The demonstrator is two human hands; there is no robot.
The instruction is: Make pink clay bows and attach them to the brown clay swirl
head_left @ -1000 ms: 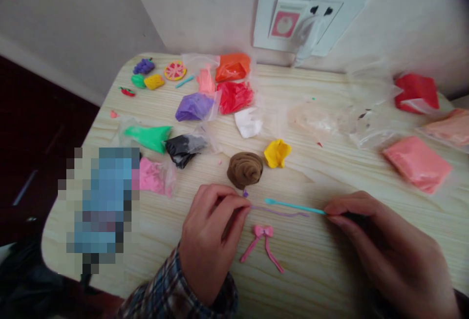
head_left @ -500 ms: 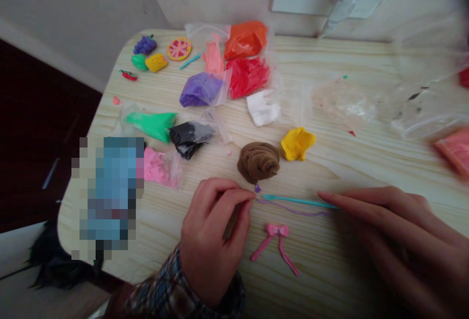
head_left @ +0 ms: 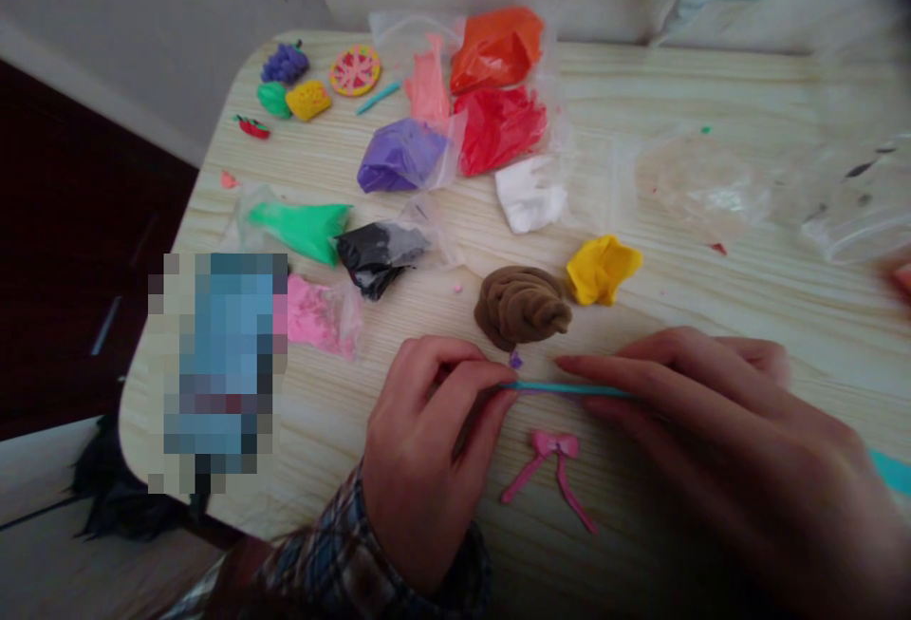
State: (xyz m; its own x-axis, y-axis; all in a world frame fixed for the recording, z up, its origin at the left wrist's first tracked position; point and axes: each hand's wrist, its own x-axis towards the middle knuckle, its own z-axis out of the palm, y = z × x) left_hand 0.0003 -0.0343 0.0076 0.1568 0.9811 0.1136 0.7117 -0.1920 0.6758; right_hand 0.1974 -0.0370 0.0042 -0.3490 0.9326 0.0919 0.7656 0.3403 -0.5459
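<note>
My left hand (head_left: 437,440) pinches thumb and index finger together on the end of a thin purple clay strand (head_left: 576,395), mostly hidden now. In my right hand (head_left: 726,440) is a slim turquoise clay tool (head_left: 555,387), lying along the strand with its tip at my left fingertips. A purple clay crumb (head_left: 516,360) sits just above, by a brown clay swirl (head_left: 523,305). Closer to me lies a pink clay bow (head_left: 555,446) with two tails.
Yellow clay (head_left: 604,271) lies right of the swirl. Behind are bags of white (head_left: 530,195), red (head_left: 498,131), orange (head_left: 496,48), purple (head_left: 402,157), black (head_left: 377,254) and green clay (head_left: 306,229). Small clay fruits (head_left: 285,63) stand at the far left. A blurred-out object (head_left: 224,364) is at left.
My right hand has moved left along the turquoise tool, and the tool's tip now meets my left fingertips over the purple strand. The view has shifted slightly.
</note>
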